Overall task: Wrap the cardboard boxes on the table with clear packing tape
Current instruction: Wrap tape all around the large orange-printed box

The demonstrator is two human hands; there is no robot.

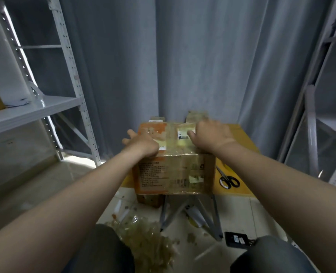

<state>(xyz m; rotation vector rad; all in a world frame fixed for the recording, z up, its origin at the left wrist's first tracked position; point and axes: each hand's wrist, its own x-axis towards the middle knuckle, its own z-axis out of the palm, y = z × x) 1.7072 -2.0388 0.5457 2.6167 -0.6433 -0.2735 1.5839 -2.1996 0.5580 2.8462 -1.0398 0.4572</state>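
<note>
— Any free room on the yellow tabletop (242, 133)?
— Only right of the tape-wrapped brown cardboard box with orange print (175, 170), and black-handled scissors (228, 181) lie there near the front edge.
— Behind the box?
— Small brown cartons (195, 115) stand close against its far side, with the grey curtain (183, 56) just beyond.
— And the sides?
— White perforated metal shelving (70, 75) on the left and a grey metal rack (311, 125) on the right, both apart from the table, with open gaps between.
</note>
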